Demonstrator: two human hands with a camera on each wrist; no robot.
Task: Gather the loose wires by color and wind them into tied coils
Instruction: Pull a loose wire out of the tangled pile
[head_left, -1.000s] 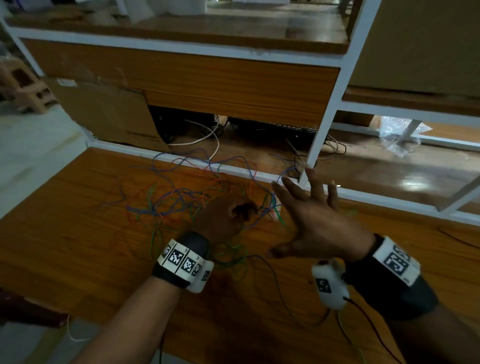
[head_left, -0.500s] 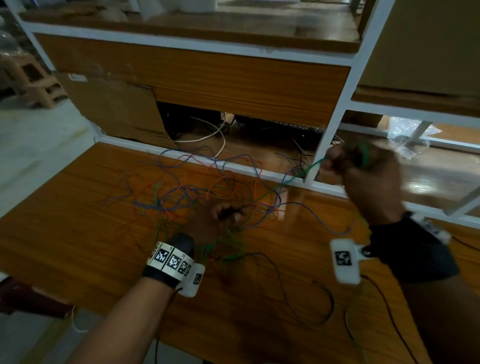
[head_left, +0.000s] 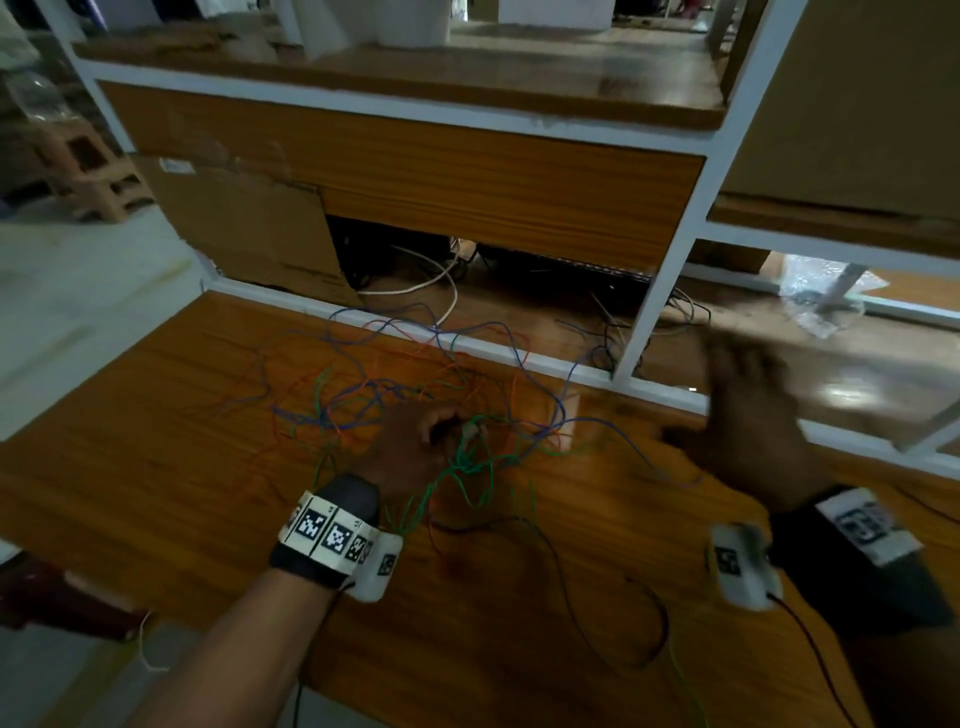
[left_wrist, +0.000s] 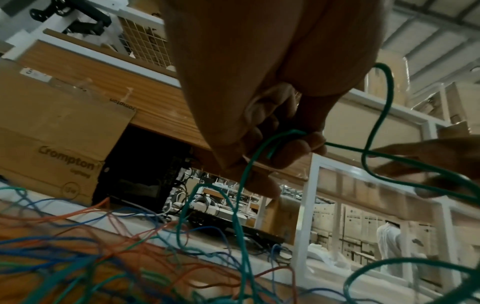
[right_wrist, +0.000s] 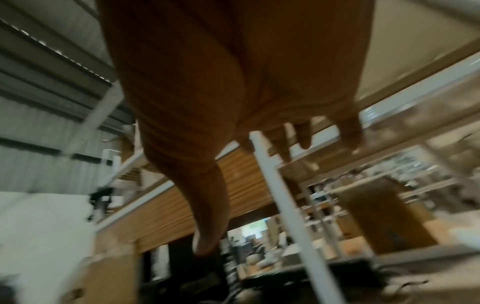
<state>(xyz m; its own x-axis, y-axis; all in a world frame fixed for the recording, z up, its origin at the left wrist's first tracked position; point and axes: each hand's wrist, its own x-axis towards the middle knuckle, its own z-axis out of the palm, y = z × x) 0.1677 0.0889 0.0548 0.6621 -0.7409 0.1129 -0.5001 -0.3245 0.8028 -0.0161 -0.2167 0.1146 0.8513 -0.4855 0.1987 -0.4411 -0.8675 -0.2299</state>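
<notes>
green wires are pinched in curled fingers of left hand, just above tangle of blue, orange & green wires spread on wooden table. right hand is held apart w/ fingers spread, nothing gripped, blurred.

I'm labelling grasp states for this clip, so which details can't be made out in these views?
- Right hand: motion-blurred in the head and right wrist views; fingers look spread, nothing seen in them.
- Green wire inside the left hand: curled fingers hide how many strands, left wrist view.
- Wire tangle: where each colour ends is lost in overlaps, head view.
</notes>
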